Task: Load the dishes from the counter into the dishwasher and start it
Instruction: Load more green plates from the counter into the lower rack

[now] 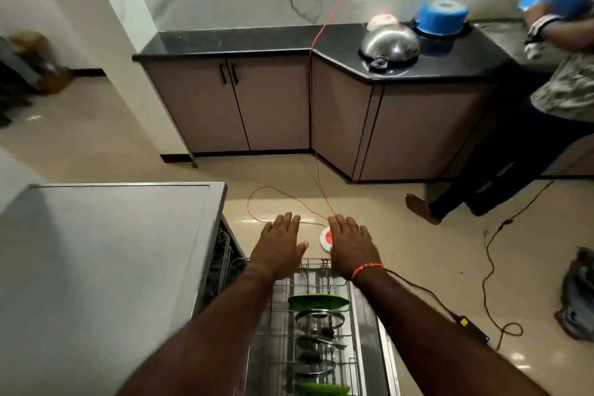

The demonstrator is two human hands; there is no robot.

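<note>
My left hand [280,243] and my right hand [350,244] are stretched out flat, palms down, above the far end of the pulled-out dishwasher rack [316,270]. Both hold nothing. The rack carries a green plate [318,301], glass lids [319,318] and another green plate [323,390] near the bottom edge. The grey dishwasher [106,260] stands at the left. On the black counter [337,42] across the room sit an upturned steel wok [390,43] and a blue bowl [440,18].
Another person [553,87] stands at the right end of the counter with a blue item raised. An orange cord [316,80] runs from the wall socket down to the floor. A black cable [488,267] and adapter lie on the floor at right, near a bag [578,296].
</note>
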